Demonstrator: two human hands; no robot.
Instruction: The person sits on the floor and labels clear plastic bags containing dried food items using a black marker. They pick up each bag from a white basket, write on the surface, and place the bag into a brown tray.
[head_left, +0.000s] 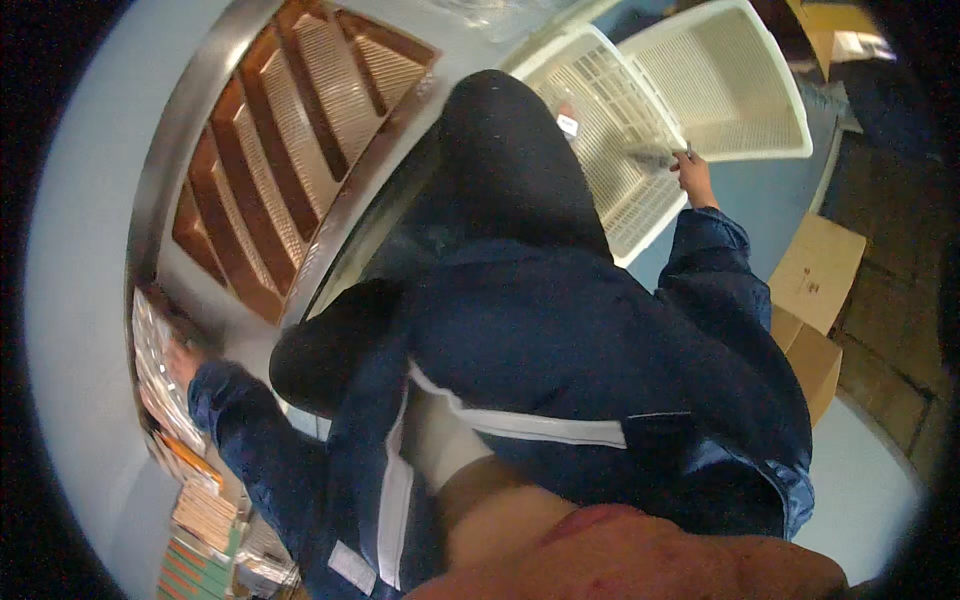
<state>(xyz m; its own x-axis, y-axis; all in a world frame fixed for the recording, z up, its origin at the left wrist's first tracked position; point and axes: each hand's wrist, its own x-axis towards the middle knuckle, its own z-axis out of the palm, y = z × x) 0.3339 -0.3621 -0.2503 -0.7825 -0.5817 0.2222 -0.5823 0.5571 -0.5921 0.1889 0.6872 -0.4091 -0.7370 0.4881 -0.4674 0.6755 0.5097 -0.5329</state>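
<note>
At the left, my left hand (184, 361) is blurred against a stack of clear plastic packets (154, 352) beside the metal worktop. Whether its fingers grip a packet is unclear. Over on the right, my right hand (696, 178) is at the rim of a white slatted plastic basket (626, 112). Its fingertips pinch a small, see-through plastic packet (651, 156) that hangs over the inside of the basket. Deeper in the same basket lies another clear packet with a white label (567, 124). Between my hands are my dark-clad knees (517, 150).
A copper-coloured tray with slanted ridged channels (289, 150) is set along the metal worktop (240, 330). A second white basket (720, 82) adjoins the first. Open cardboard boxes (817, 274) stand at right. Bundled cards (206, 514) and a green printed box (191, 566) are lower left.
</note>
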